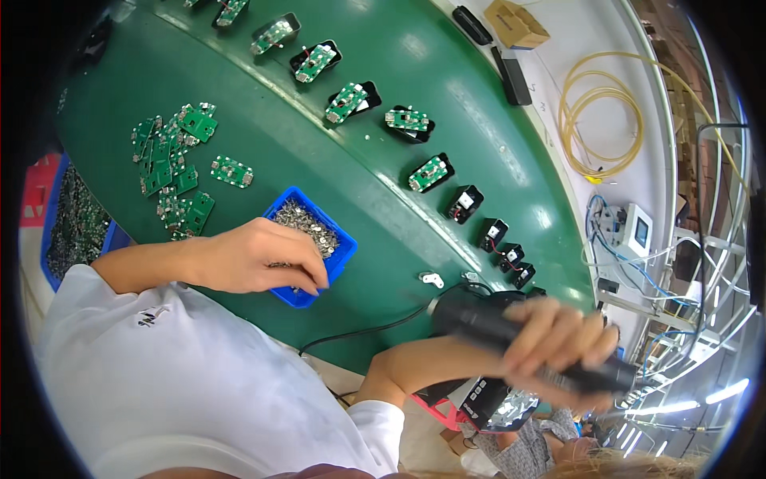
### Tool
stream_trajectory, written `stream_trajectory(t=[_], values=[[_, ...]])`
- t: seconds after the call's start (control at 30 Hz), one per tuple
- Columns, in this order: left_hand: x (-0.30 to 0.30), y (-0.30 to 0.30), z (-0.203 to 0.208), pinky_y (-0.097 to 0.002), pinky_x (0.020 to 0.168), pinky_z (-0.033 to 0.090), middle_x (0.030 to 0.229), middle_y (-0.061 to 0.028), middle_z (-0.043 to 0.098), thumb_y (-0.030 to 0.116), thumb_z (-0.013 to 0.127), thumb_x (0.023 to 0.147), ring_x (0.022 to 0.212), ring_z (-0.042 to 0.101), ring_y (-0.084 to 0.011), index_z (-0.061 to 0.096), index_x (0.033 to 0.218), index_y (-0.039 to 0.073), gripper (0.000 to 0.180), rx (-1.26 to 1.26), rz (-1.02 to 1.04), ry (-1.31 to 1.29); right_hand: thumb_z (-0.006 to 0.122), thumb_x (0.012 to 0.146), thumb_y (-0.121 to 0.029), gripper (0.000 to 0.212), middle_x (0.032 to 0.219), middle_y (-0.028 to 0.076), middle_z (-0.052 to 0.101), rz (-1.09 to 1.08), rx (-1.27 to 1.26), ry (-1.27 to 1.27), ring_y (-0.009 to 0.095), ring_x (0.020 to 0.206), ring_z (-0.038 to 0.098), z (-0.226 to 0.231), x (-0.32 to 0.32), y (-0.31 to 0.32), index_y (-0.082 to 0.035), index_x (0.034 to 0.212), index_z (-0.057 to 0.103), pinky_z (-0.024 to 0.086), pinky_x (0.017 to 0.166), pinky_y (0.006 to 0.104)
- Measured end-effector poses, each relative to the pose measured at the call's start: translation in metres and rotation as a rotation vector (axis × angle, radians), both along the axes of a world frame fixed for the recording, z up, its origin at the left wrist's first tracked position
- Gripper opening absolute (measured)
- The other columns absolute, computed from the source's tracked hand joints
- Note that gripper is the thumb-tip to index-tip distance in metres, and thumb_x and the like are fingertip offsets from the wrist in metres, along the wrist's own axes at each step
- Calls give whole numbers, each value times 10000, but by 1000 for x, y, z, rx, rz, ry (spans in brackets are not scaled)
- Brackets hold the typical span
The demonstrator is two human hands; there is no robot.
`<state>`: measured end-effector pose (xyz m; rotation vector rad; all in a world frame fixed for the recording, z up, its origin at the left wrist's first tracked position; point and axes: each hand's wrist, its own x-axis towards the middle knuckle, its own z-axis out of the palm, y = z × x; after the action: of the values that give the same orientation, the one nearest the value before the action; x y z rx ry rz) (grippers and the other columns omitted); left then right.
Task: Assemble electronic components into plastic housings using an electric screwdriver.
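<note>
My left hand is over a blue bin of small metal screws. Its thumb and fingertips come together at the bin's near side; whether a screw is between them is too small to tell. My right hand, smeared by motion, wraps round a black electric screwdriver, its tip pointing left over the table's near edge. Left of the bin lie a single green circuit board and a loose pile of boards.
A curved row of black cases runs along the green table, several with a circuit board on top, others without, like one black case. A small white part and a black cable lie nearby. Another person sits beyond.
</note>
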<state>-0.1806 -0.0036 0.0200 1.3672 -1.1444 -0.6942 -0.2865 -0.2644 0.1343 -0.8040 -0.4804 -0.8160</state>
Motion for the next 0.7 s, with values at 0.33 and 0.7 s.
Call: stream_trajectory(t=[0.33, 0.7], values=[[-7, -17, 33, -279, 686, 558, 963, -128, 722, -67, 734, 800, 828, 699, -204, 755, 973, 1, 187, -233, -25, 269, 650, 781, 22, 210, 539, 68, 485, 119, 212, -273, 145, 376, 503, -1, -3, 42, -37, 785, 449, 522, 275, 298], [-18, -22, 33, -306, 660, 574, 982, -134, 710, -57, 731, 753, 802, 694, -229, 721, 982, -40, 230, -422, 267, -382, 701, 857, -186, 295, 646, 57, 463, -37, 114, -188, 126, 396, 454, 2, -6, 41, -32, 823, 451, 515, 271, 274]])
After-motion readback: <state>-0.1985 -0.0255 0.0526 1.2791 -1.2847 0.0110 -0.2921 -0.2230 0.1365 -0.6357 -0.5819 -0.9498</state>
